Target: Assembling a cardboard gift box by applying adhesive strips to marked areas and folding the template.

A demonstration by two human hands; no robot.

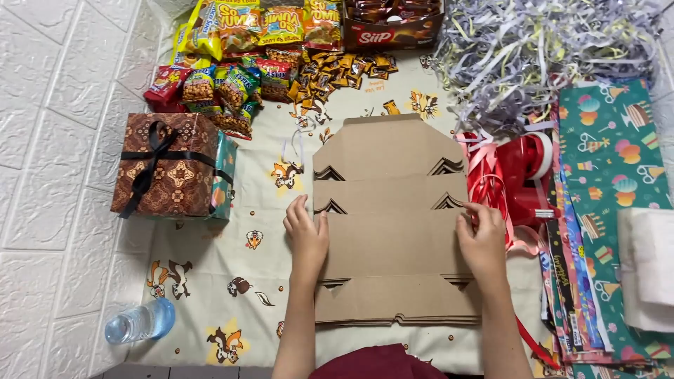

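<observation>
Both hands press spread fingers on the flat cardboard blank (pixel 390 224), the left hand (pixel 307 235) at its left edge, the right hand (pixel 481 238) at its right, on the cloth (pixel 263 210). Uneven pressure could crease it crooked, or push it into the ribbon (pixel 491 182) and shredded paper (pixel 519 56) beyond.

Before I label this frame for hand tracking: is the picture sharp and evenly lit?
Head view: light is soft and even, shadows faint; left hand and right hand on the flat cardboard box are sharp; mild glare on the water bottle and snack packets; edges bow slightly.
</observation>
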